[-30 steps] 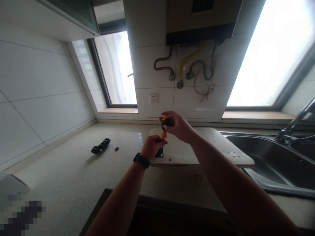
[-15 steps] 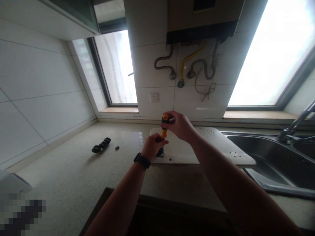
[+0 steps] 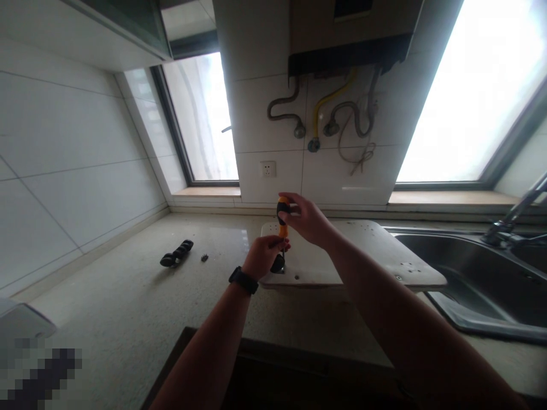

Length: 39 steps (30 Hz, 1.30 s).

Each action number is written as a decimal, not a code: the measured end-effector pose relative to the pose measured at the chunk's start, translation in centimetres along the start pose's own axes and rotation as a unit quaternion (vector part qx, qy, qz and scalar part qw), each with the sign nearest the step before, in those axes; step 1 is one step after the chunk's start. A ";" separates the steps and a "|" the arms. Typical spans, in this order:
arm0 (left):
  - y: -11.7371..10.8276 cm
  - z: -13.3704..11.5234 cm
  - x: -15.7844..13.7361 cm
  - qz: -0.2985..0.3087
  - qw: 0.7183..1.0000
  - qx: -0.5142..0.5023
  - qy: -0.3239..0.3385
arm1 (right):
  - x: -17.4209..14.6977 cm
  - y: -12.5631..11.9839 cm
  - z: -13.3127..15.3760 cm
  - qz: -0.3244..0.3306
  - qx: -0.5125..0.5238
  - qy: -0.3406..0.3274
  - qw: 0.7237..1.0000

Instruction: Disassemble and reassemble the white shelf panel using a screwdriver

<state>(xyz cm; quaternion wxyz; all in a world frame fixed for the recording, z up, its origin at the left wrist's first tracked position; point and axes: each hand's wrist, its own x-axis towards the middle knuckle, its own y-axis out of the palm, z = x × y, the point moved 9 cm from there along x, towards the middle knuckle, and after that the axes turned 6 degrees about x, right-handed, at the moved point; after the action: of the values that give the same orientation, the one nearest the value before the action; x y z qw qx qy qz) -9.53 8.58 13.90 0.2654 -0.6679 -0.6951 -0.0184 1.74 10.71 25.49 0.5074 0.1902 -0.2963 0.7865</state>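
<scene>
My right hand (image 3: 308, 221) is closed on the orange and black handle of an upright screwdriver (image 3: 282, 213). Lower down, my left hand (image 3: 265, 254) pinches around the screwdriver's shaft, just under the handle. The shaft points down at a black caster wheel (image 3: 277, 263) on the near left corner of a white board (image 3: 325, 267); whether the tip sits in a screw is too small to tell. Small holes show near the board's corners. Left of the board, several black caster wheels (image 3: 176, 254) lie in a row beside a small pile of dark screws (image 3: 204, 258).
The board lies on a pale stone countertop (image 3: 128, 302), its right end by a steel sink (image 3: 478, 285) with a faucet (image 3: 508, 222). A wall socket (image 3: 268, 169) and hoses (image 3: 316, 117) are behind. A white object (image 3: 25, 319) stands at the left edge.
The screwdriver's handle and my right hand have shifted slightly left, and the handle has turned a little. My left fingers have curled in more around the shaft, and more of the caster shows.
</scene>
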 end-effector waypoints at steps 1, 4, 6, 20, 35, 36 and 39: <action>-0.1 -0.1 0.0 -0.005 1.000 0.007 -0.001 | 0.0 -0.3 0.3 -0.021 -0.036 -0.003 0.999; -0.2 -0.4 -0.1 -0.014 0.999 0.028 -0.003 | -0.1 -1.2 1.2 -0.068 -0.144 -0.029 0.987; -0.4 -0.4 -0.2 -0.020 0.999 0.041 -0.005 | -0.1 -1.5 1.3 -0.073 -0.163 -0.036 0.983; -1.0 -0.1 0.1 -0.090 0.992 0.082 -0.009 | 0.0 0.0 0.5 -0.009 -0.088 -0.018 0.996; 0.0 -0.7 0.3 -0.007 0.999 0.027 0.028 | 0.0 -0.5 -0.6 0.012 -0.054 0.007 0.998; 0.2 -0.8 0.3 0.011 0.999 0.016 0.030 | 0.1 -0.3 -0.8 0.019 -0.038 0.007 0.999; 0.6 -0.7 0.2 0.033 0.999 -0.003 0.015 | 0.1 -0.1 -1.2 0.015 -0.021 0.014 1.000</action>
<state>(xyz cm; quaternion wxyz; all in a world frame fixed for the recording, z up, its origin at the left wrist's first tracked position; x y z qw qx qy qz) -8.77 8.55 14.35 0.2742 -0.6911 -0.6684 -0.0217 1.80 11.58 24.69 0.5036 0.1642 -0.3086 0.7900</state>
